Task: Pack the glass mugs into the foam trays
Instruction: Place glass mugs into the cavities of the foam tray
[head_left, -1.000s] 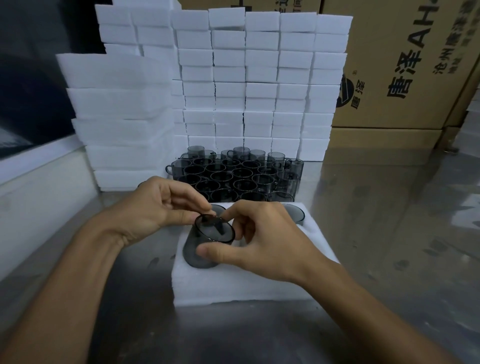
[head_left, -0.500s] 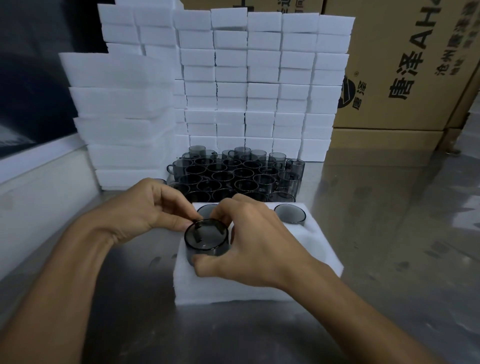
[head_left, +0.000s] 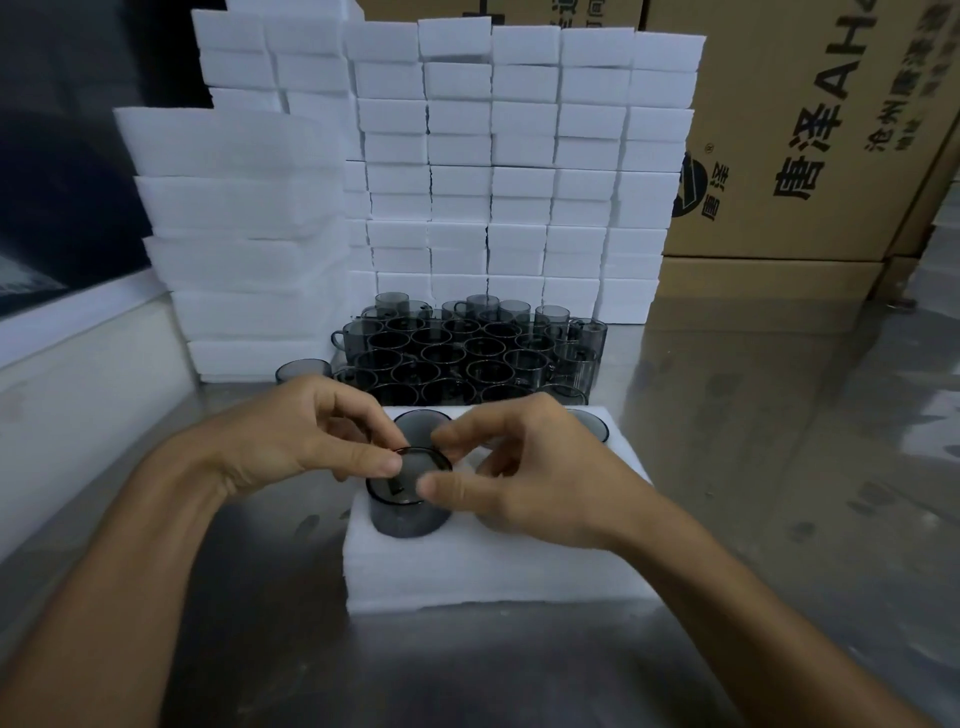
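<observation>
A white foam tray lies on the steel table in front of me. A smoky grey glass mug stands upright in the tray's near-left hole, about half sunk. My left hand pinches its rim from the left, and my right hand pinches the rim from the right with thumb and fingers. Two more mugs sit in the tray's far holes, one at the far left and one at the far right, partly hidden by my hands. Several loose mugs stand clustered just behind the tray.
Tall stacks of white foam blocks and foam trays line the back and left. Cardboard boxes stand at the back right. One lone mug sits left of the cluster. A white ledge runs along the left.
The mug went from tilted above the tray to upright and lower in the near-left hole. Both hands stayed on its rim and moved down with it.
</observation>
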